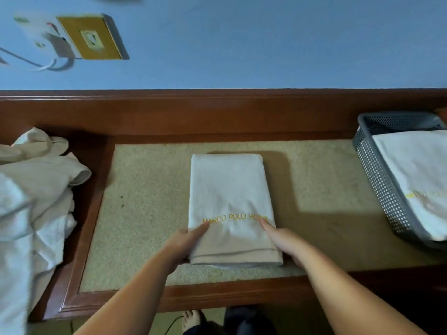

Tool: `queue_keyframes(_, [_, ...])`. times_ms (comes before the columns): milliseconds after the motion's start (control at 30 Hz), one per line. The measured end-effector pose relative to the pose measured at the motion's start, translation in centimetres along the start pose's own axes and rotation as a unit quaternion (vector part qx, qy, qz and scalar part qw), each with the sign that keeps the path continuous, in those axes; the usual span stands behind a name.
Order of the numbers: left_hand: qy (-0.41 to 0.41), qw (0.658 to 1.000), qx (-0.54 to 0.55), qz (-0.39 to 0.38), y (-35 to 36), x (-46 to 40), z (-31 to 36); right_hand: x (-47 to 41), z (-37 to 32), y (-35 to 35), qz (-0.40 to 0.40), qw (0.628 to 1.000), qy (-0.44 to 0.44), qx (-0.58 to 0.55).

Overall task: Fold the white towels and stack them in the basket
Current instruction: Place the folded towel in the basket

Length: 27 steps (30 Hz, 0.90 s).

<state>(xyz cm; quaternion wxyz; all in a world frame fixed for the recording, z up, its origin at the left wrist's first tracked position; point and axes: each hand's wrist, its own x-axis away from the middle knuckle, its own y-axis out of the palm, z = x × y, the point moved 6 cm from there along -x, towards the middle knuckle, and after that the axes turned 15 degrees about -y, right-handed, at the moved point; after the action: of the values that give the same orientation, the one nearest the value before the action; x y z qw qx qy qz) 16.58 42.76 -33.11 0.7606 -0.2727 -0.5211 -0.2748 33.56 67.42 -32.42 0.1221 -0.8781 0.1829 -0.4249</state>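
Observation:
A folded white towel [229, 197] with yellow embroidered lettering lies in the middle of the table's beige inlay. My left hand [186, 243] grips its near left edge, thumb on top and fingers tucked underneath. On the near right edge my right hand [280, 240] holds the towel the same way. A grey perforated basket [377, 175] stands at the right with a folded white towel [416, 175] lying in it.
A heap of unfolded white towels [36, 201] covers the table's left end. The wooden table [217, 293] has a raised dark rim and backs onto a blue wall. A wall socket plate [92, 38] with a cable sits at the upper left.

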Motion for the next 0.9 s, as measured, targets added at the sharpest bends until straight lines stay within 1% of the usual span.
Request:
queue_keyframes(100, [0.041,0.991,-0.122,0.040,-0.3,0.1,-0.1,0.3,0.2,-0.2,0.016,0.998,0.004,0.059])
queue_keyframes(167, [0.062,0.977,-0.178,0.095,-0.9,0.2,0.6,-0.4,-0.8,-1.2,0.082,0.993,-0.042,0.081])
queue_keyframes(200, [0.068,0.966,-0.210,0.137,-1.4,0.3,1.4,-0.8,-1.4,-1.8,0.120,0.987,-0.067,0.080])
queue_keyframes(233, [0.068,0.956,-0.226,0.176,-1.8,0.5,2.3,-1.4,-1.9,-2.1,0.148,0.984,-0.087,0.053])
queue_keyframes(267, [0.068,0.952,-0.223,0.198,-2.0,0.4,3.1,-2.0,-2.2,-2.2,0.164,0.981,-0.101,0.011])
queue_keyframes(300, [0.069,0.960,-0.188,0.195,-2.1,0.2,3.8,-2.5,-2.4,-2.1,0.173,0.978,-0.106,-0.043])
queue_keyframes(367, [0.063,0.985,-0.054,0.153,-2.2,-1.2,4.8,-3.6,-2.9,-2.0,0.173,0.974,-0.096,-0.110])
queue_keyframes(400, [0.055,0.989,0.000,0.136,-2.1,-1.7,5.1,-4.2,-3.0,-1.9,0.168,0.974,-0.091,-0.123])
queue_keyframes(433, [0.045,0.990,0.021,0.133,-2.0,-2.3,5.2,-4.9,-3.0,-1.8,0.159,0.974,-0.085,-0.134])
queue_keyframes(533, [0.039,0.987,0.000,0.155,-1.0,-2.4,6.1,-6.1,-3.2,-1.8,0.124,0.977,-0.087,-0.149])
queue_keyframes(633, [0.082,0.970,-0.066,0.220,0.3,-0.7,7.1,-6.1,-3.2,-1.9,0.093,0.979,-0.118,-0.138])
queue_keyframes(733, [0.144,0.943,-0.101,0.283,2.5,2.8,8.3,-5.0,-3.5,-3.9,0.113,0.977,-0.146,-0.108])
queue_keyframes(833, [0.217,0.922,-0.104,0.302,5.9,7.0,10.0,-2.8,-3.8,-8.1,0.142,0.972,-0.170,-0.078])
queue_keyframes(900, [0.246,0.915,-0.094,0.304,8.4,9.6,11.5,-0.8,-4.1,-11.8,0.166,0.966,-0.192,-0.056])
